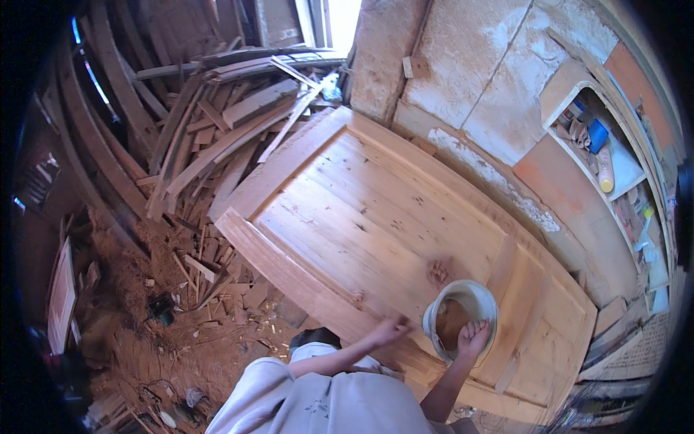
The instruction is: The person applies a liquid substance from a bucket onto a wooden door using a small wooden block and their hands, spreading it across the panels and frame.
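Note:
A large wooden door [383,206] with a planked panel and raised frame lies flat before me. On it stands a pale bucket [473,295] with brown powdery material [451,322] inside. Over the bucket's right side is my right hand [473,337], its fingers curled closed; whatever they hold is hidden. My left hand [392,330] is left of the bucket, above the door's near edge, smeared by motion, so its fingers do not show clearly. A small brown heap [438,271] sits on the panel just beyond the bucket. Dark marks and knots dot the boards.
Offcuts and boards [231,123] are piled beyond the door's far left end. Sawdust and scraps cover the floor [210,354] at left. A stained wall [463,72] runs along the far side, with a shelf niche [614,170] of small items. Boards [614,343] lean at right.

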Motion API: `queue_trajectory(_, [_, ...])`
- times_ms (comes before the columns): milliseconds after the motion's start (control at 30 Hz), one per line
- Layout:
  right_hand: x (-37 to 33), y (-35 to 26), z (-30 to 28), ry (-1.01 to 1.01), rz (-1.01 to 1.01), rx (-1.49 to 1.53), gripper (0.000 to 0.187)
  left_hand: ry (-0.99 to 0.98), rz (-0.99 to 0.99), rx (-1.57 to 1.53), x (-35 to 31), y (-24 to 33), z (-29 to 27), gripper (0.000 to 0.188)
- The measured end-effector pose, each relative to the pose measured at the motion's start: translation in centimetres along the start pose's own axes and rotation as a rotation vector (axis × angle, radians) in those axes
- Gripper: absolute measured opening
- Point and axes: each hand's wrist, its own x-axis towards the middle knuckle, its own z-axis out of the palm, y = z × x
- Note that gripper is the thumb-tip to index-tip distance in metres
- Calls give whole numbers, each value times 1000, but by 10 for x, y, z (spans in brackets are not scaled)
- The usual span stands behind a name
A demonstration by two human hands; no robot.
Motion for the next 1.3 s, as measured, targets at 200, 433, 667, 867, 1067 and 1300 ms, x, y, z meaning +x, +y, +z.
queue_trajectory(200, [6,17,57,-97,52,119,37,629,-277,-341,-25,-29,-166,39])
queue_trajectory(433, [72,84,130,-109,105,74,36,1311,-238,99,-62,-56,-277,36])
queue_trajectory(667, [141,185,182,-76,142,6,32,1269,-69,627,-33,-78,-294,53])
queue_trajectory(867, [214,243,180,-103,120,-204,30,1127,-312,915,-13,-74,-286,58])
queue_trajectory(1067, [264,308,171,272,22,-392,30,1131,-300,888,-9,-73,-291,57])
queue_trajectory(1300, [317,278,136,212,26,-177,35,1102,-304,918,-2,-80,-293,53])
